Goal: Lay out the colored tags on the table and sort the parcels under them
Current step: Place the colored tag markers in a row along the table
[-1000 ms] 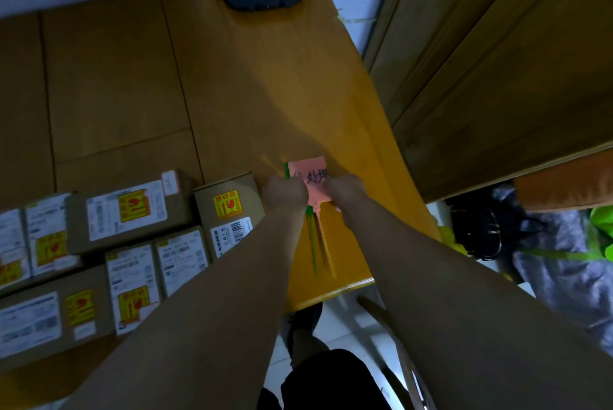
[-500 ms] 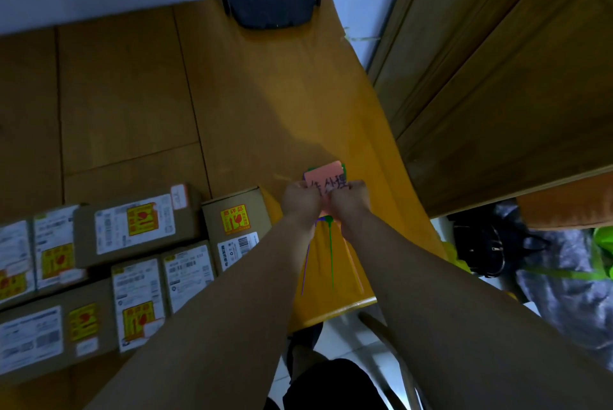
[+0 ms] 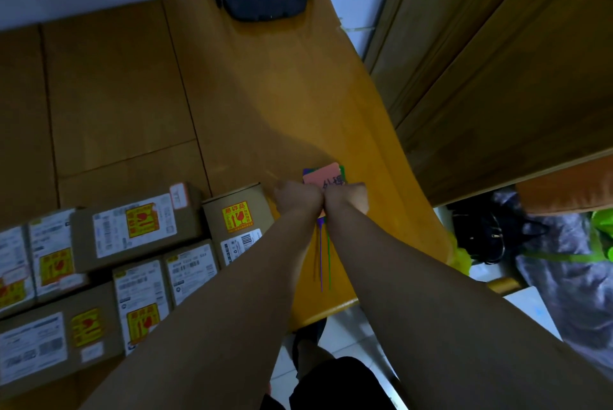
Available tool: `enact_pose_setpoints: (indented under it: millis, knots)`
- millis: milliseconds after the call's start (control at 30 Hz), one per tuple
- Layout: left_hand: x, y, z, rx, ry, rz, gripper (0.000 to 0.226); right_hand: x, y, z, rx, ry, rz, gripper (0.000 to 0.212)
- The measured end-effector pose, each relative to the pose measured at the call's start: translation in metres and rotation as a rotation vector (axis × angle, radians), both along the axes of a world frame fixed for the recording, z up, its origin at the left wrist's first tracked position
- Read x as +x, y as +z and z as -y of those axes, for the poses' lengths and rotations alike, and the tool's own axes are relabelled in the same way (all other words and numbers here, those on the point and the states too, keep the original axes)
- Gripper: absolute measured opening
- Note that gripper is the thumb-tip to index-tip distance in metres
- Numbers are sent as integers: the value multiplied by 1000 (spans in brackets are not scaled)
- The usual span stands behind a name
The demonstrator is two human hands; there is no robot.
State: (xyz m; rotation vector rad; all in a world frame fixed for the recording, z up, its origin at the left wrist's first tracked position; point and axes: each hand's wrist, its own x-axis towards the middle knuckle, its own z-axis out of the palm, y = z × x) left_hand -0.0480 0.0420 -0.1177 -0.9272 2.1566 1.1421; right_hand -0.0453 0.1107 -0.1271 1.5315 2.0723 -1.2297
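Gripping the tags (image 3: 323, 175) as one stack with left hand (image 3: 297, 199) and right hand (image 3: 346, 199), both closed in fists, knuckle to knuckle on its near edge. Probably bunched so for peeling one off before laying out. Pink on top, purple and green behind. Ties (image 3: 321, 253) trailing nearward from the grip over the table (image 3: 282, 104). Parcels (image 3: 237, 214) massed just left of the grip, not yet sorted.

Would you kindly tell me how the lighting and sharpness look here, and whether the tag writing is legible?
Head view: dim, bluish light; the wide lens bows the table edge; the parcels look soft, small print unreadable; the right hand covers part of the writing on the tags.
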Motion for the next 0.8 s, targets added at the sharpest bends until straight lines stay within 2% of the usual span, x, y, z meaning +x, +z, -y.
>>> enact_pose_setpoints:
  millis: [133,267,500,600,700,800]
  knots:
    - [1,0,1,123,150,8,27,-4,2,2,10,12,-2,43]
    - [2,-1,0,232,282,-6,34,-5,0,1,-7,14,-25,41]
    - [0,-16,4,364,378,2,39,-10,-4,-3,19,89,-41,40]
    - [3,-14,4,396,427,-6,29,-9,-6,-3,-31,181,-62,29]
    - [2,-11,5,430,427,1,9,-6,-10,0,-86,186,-130,20]
    - [4,-5,10,436,399,-47,7,-5,-7,-3,-142,161,-189,13]
